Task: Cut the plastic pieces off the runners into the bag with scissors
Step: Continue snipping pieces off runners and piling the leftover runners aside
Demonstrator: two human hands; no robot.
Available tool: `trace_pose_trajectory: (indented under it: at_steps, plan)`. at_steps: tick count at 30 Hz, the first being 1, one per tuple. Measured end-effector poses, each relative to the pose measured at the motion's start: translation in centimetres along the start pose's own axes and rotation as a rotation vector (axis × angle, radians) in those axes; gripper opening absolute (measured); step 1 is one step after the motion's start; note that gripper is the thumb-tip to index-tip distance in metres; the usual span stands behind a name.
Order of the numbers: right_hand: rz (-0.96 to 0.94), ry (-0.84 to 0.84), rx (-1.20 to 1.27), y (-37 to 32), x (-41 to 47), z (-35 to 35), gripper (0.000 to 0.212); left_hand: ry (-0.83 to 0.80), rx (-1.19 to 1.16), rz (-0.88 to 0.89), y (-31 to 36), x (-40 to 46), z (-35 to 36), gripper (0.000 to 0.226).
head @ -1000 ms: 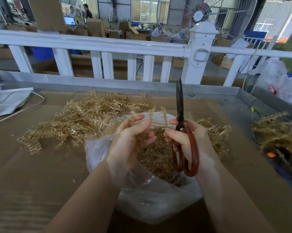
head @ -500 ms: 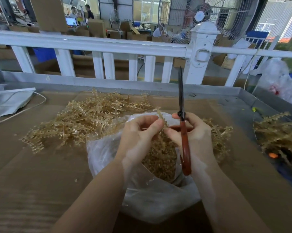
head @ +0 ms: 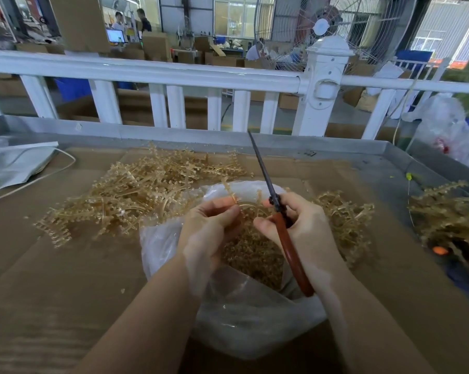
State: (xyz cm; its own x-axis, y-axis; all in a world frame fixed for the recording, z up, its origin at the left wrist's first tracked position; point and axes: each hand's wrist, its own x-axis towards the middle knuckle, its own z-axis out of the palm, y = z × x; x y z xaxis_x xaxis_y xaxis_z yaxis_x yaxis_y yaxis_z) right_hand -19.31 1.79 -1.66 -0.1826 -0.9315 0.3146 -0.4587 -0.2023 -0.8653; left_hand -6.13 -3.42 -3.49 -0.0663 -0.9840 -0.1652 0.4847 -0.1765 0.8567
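Two bare hands work over the open mouth of a clear plastic bag [head: 244, 325] at the centre of the frame, on a brown cardboard-covered desk [head: 52, 292]. The left hand [head: 209, 233] has its grip pinched around a curved amber runner [head: 245, 205], thumb and fingers closed on it just above the bag's opening. The right hand [head: 306, 228] is clenched around the red-brown handles of the scissors [head: 279, 217], whose dark blades are shut together and point toward the upper middle of the frame, tilted slightly left. The runner sits between the two hands, touching the left fingertips and just beside the scissors' pivot. Inside the bag, below both hands, lies a heap of small amber cut pieces [head: 252, 255]. A large pile of runners [head: 136, 195] spreads over the desk to the left of centre, touching the bag's rim. A smaller cluster [head: 346, 217] lies right of the right hand, and another heap [head: 449, 211] sits at the right edge.
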Motion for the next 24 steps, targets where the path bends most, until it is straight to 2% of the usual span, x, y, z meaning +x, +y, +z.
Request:
trace_pose_trajectory:
  at_steps: [4,11,16,21,24]
  plan:
    - [0.01,-0.043,-0.145,0.4,-0.4,-0.2,0.023,0.079,-0.027,0.052,-0.8,0.4,-0.2,0.026]
    - [-0.022,-0.06,-0.416,0.7,-1.3,-0.1,0.02,0.049,0.003,0.039,-1.3,0.4,-0.5,0.021]
    - [-0.015,-0.079,-0.454,1.0,-1.6,-0.3,0.024,0.04,0.055,0.091,-1.5,0.3,-0.5,0.035]
    - [-0.015,-0.079,-0.511,1.1,-1.7,-0.7,0.03,-0.01,-0.053,0.117,-1.6,0.3,-0.7,0.039]
    - [-0.017,-0.096,-0.503,1.2,-1.7,-0.8,0.03,-0.02,-0.092,0.133,-1.6,0.3,-0.6,0.032]
